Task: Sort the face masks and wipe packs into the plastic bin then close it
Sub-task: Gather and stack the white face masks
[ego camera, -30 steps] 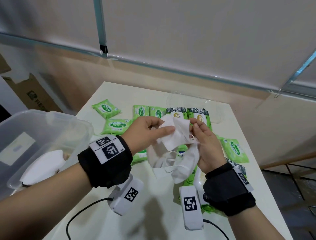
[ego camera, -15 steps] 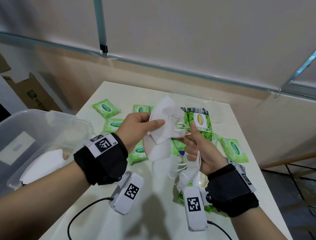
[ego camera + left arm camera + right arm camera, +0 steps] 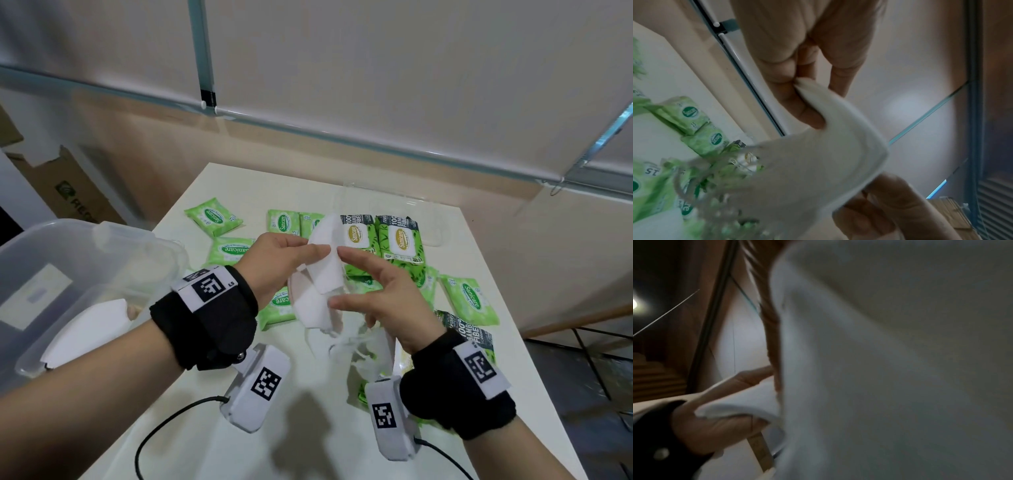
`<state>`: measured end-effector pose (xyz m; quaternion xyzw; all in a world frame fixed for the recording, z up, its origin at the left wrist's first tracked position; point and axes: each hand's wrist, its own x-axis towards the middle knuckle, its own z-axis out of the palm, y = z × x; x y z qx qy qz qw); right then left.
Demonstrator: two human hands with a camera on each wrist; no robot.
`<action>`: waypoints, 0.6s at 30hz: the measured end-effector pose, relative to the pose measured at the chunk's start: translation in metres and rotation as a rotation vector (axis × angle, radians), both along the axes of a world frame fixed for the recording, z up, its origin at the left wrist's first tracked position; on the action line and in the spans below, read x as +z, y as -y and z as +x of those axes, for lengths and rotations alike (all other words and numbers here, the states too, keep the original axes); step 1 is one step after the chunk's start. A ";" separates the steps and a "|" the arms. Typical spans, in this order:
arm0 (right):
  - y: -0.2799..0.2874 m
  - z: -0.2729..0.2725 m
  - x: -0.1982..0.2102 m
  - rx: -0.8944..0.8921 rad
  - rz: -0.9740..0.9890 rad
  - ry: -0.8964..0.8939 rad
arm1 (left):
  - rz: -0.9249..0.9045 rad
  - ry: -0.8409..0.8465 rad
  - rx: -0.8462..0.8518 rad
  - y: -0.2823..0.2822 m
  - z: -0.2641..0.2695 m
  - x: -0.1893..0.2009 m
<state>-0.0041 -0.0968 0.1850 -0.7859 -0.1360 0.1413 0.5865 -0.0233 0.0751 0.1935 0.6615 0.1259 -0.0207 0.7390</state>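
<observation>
My left hand [image 3: 308, 251] pinches a folded white face mask [image 3: 325, 263] above the table, thumb on top. In the left wrist view the left hand's fingers [image 3: 797, 105] grip that face mask [image 3: 818, 170] at its edge. My right hand [image 3: 370, 294] is just right of it, index finger and thumb stretched toward the mask, lower fingers curled on a bunch of white masks [image 3: 356, 342] that hang below the palm. White fabric [image 3: 890, 369] fills most of the right wrist view. Green wipe packs [image 3: 397, 240] lie across the table. The clear plastic bin [image 3: 51, 260] stands at the left with a mask [image 3: 89, 325] inside.
A clear lid [image 3: 421, 212] lies at the back of the white table [image 3: 205, 445], behind the large wipe packs. Small light-green packs [image 3: 212, 217] sit at the back left. A cardboard box [image 3: 68, 195] stands beyond the bin. The table's right edge drops to the floor.
My left hand pulled one mask out of the tangle and now holds it folded and narrower. The right hand rose, and its index finger and thumb straightened toward that mask.
</observation>
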 end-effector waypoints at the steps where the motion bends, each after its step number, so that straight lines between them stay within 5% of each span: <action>1: -0.002 -0.001 0.000 0.016 -0.002 0.015 | -0.012 0.011 -0.021 0.002 -0.001 0.001; 8: 0.000 0.004 -0.003 -0.151 0.146 0.064 | -0.103 0.094 -0.094 -0.002 -0.004 0.005; 12: 0.009 0.012 -0.003 -0.238 0.165 -0.041 | 0.155 0.141 -0.055 -0.017 -0.003 0.005; 18: 0.025 0.021 -0.010 -0.280 0.042 -0.022 | 0.540 0.233 -0.271 -0.033 -0.006 0.035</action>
